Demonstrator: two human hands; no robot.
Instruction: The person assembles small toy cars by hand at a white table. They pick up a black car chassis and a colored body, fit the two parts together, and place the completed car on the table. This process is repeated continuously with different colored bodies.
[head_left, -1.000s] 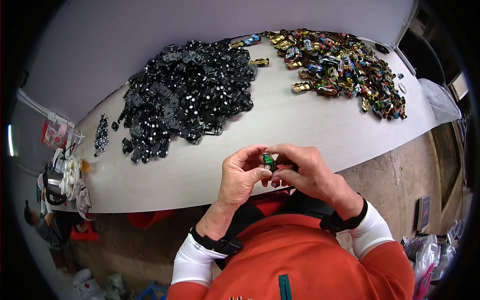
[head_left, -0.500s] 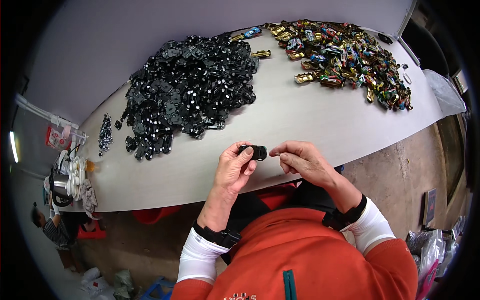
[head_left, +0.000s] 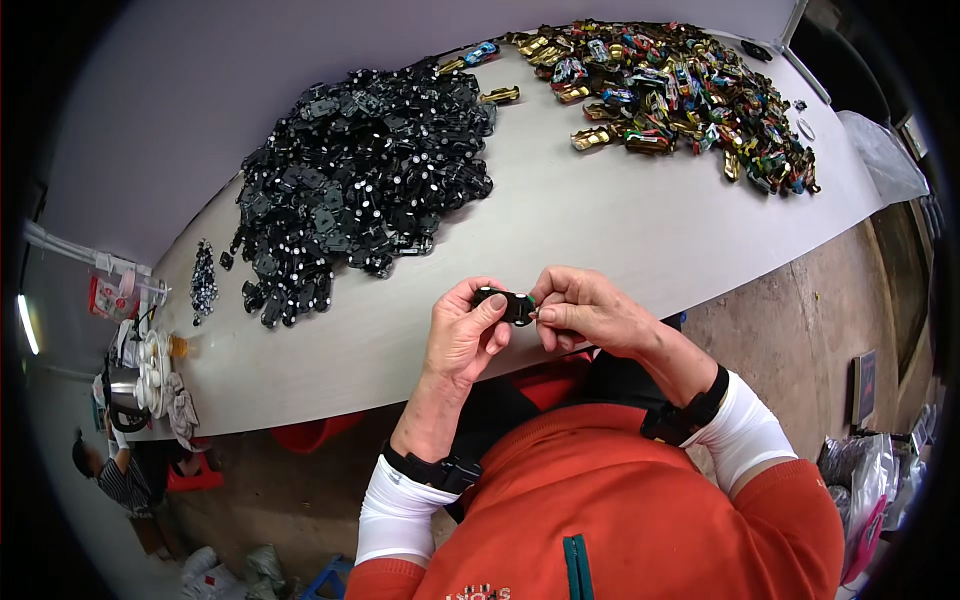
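My left hand (head_left: 460, 335) is closed on a black toy car chassis (head_left: 514, 307) with pale wheels, thumb on top and fingers beneath. The chassis lies level above the table's near edge. At its right end, my right hand (head_left: 590, 315) pinches thumb and forefinger together right against it; whatever sits between those fingertips is too small to make out. Beyond my left hand spreads a big heap of black toy car chassis (head_left: 370, 175). A second heap, of shiny gold and multicoloured toy car bodies (head_left: 680, 95), covers the far right of the table.
A small pile of wheel-like parts (head_left: 204, 285) lies on the white table (head_left: 560, 215) at left. Cups (head_left: 152, 370) and a kettle (head_left: 124, 388) crowd its left end. Another person (head_left: 118, 475) is at lower left. Plastic bags (head_left: 865, 480) lie at lower right.
My right hand has moved left, from just apart to the chassis's right end, fingertips still pinched. My left hand keeps its hold. The whole view has shifted a little.
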